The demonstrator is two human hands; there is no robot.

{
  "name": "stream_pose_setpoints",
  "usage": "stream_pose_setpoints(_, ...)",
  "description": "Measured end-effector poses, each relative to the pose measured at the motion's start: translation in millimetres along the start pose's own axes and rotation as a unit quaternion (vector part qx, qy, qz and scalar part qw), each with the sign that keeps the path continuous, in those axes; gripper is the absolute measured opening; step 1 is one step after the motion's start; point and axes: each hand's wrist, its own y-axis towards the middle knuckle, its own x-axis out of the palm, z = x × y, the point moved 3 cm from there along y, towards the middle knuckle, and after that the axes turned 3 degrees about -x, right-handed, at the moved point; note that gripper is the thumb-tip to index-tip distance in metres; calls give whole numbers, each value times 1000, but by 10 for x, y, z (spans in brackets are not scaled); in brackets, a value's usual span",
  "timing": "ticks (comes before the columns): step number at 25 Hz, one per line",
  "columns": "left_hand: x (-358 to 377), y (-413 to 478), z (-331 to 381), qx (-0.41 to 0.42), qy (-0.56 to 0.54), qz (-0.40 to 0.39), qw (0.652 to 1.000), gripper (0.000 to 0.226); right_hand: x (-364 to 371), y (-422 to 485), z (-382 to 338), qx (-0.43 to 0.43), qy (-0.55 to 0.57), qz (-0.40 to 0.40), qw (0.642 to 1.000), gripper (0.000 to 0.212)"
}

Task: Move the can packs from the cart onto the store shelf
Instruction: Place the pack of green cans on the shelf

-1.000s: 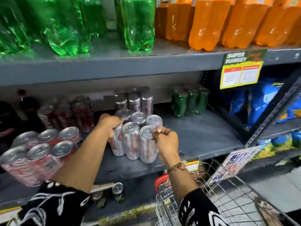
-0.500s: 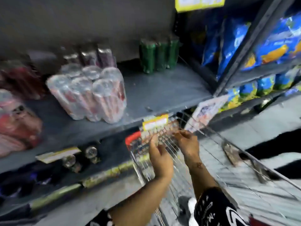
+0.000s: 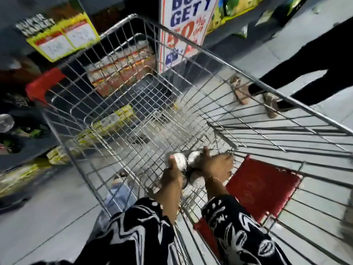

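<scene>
A can pack (image 3: 186, 163) sits low inside the wire cart (image 3: 133, 88), near its closer end, silver can tops facing up. Both hands are down in the basket on it: the left hand (image 3: 172, 174) presses against the pack's left side with the thumb lying over a can top, and the right hand (image 3: 214, 165) lies over the right-hand cans, fingers spread and curled round them. The picture is blurred, so how firm the grip is I cannot tell. Black-and-white patterned sleeves (image 3: 137, 232) cover both forearms. A red plastic flap (image 3: 261, 186) lies just right of the hands, and a red corner guard (image 3: 43, 83) caps the cart's far left corner. Beyond the cart hang a yellow price tag (image 3: 61, 39) and a promo sign (image 3: 183, 25). Another person's feet (image 3: 254, 96) stand on the floor to the right.
</scene>
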Motion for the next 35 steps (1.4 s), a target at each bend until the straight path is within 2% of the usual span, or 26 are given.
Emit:
stream_pose_setpoints(2,-30,29,28,14,25,12,1000,77,21,-49,87,70,29,-113,991,94)
stream_pose_setpoints(4,-67,-35,31,28,48,18,998,70,-51,-54,167,64,48,-150,985,93)
stream_pose_setpoints(7,-134,-38,53,31,67,16,997,71,-165,-50,144,82,67,-175,979,80)
stream_pose_setpoints(11,-384,-167,229,61,99,52,992,61,-353,-179,-13,104,134,-150,974,63)
stream_pose_setpoints(13,-533,-353,429,107,61,44,991,55,-481,-316,-196,86,196,-180,960,60)
stream_pose_setpoints(14,-627,-476,542,128,51,55,989,63,-599,-398,-310,73,219,-179,956,63)
stream_pose_setpoints(16,-891,-769,828,154,62,113,980,77,-973,-523,-643,38,233,-107,966,67)
stream_pose_setpoints(18,-1187,-1054,1095,216,28,123,968,73,-1361,-639,-1029,-11,248,-26,968,61)
stream_pose_setpoints(21,-1743,-1583,1602,336,-104,25,936,50,-2020,-848,-1740,-110,349,40,930,53)
stream_pose_setpoints(23,-2114,-2013,2053,423,-126,-40,896,30,-2343,-877,-2207,-144,429,38,891,43)
stream_pose_setpoints(26,-2549,-2468,2858,497,-87,-17,863,34,-2495,-867,-2904,-169,552,-11,817,27)
stream_pose_setpoints(28,-2808,-2560,3401,502,-102,-5,859,25,-2438,-871,-3411,-161,615,-74,768,25)
stream_pose_setpoints(29,-2917,-2553,3606,478,-111,4,871,25,-2400,-872,-3662,-158,630,-105,753,22)
stream_pose_setpoints(30,-3003,-2542,3764,453,-116,6,884,35,-2341,-856,-3894,-154,630,-129,750,20)
stream_pose_setpoints(32,-3144,-2480,3986,432,-120,-4,894,50,-2216,-825,-4258,-155,610,-155,762,16)
stream_pose_setpoints(35,-3243,-2241,4181,395,-123,-1,910,47,-1846,-610,-4577,-150,564,-168,794,20)
